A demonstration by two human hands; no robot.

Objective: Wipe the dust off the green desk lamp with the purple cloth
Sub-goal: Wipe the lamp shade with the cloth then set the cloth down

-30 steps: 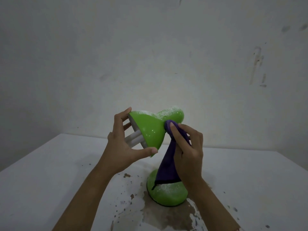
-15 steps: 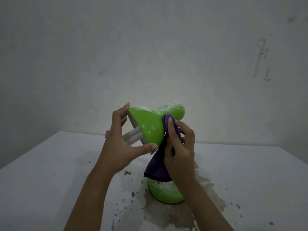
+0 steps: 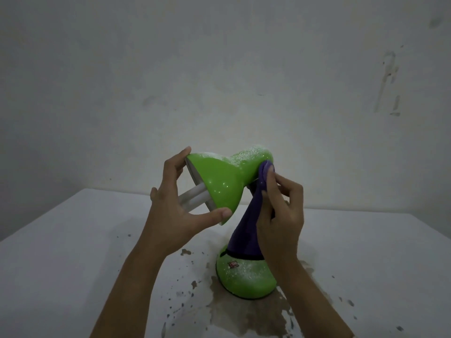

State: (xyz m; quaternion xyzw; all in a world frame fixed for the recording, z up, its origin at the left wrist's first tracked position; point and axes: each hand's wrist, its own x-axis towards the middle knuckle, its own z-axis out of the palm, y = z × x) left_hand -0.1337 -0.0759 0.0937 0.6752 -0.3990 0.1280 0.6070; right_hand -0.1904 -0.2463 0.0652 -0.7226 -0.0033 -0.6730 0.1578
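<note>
The left hand (image 3: pixel 175 213) grips the rim of the green desk lamp's shade (image 3: pixel 219 181), its thumb pressed under the lower edge and its fingers curled over the top edge, so the shade's opening faces left. Two white tubes of the bulb (image 3: pixel 192 198) stick out of that opening, passing just behind the palm. The shade is glossy and clean on its near side, while white dust speckles its top and the rounded back end of the lamp head (image 3: pixel 256 154). To the right, the right hand (image 3: pixel 280 215) is clenched on the purple cloth (image 3: pixel 246 230), with the index finger pushing a fold of it against the back end of the head. The rest of the cloth hangs down in a cone, hiding the neck, and its dark hem lies over the top of the round green base (image 3: pixel 246 279). The base stands on the white table (image 3: pixel 73 240), dusted with white powder and bearing a small red sticker (image 3: pixel 233 264). Brown stains and dark flecks (image 3: pixel 244 315) mark the table around and in front of the base
</note>
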